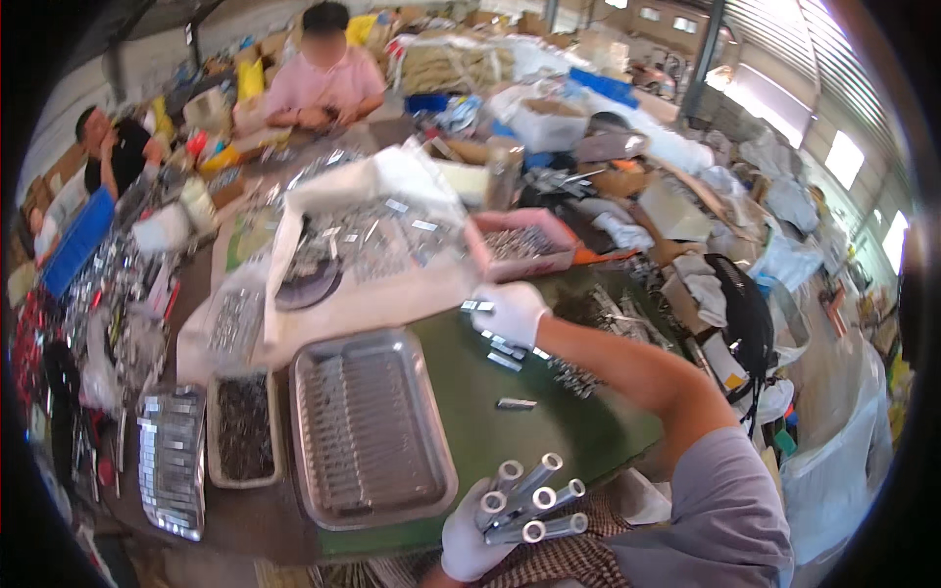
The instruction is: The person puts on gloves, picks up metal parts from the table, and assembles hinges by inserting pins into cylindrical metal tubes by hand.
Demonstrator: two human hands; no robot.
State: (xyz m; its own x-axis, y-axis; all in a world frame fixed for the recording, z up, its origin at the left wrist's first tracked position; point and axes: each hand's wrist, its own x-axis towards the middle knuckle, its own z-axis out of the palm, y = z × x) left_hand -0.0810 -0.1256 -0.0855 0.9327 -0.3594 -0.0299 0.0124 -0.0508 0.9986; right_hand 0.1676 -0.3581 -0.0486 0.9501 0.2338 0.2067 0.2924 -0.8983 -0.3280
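In my left hand [469, 544], gloved in white, is a bunch of several silver metal tubes [542, 499], their round open ends showing. My right hand [512, 312], also in a white glove, reaches over the green mat [461, 392]. Its fingers pinch a small shiny metal piece [477, 306]. Just below that hand lie several similar short metal pieces [504, 361], and one more piece [516, 404] lies apart on the mat. Left of my left hand stands a metal tray [439, 461] with a row of slim rods [343, 431] in it.
A pink box [567, 263] of small metal parts stands beyond my right hand. White sheeting [421, 181] with loose parts covers the middle. A bin of dark bits [243, 426] and a silver panel [172, 461] are at left. Two people [323, 83] sit across the table.
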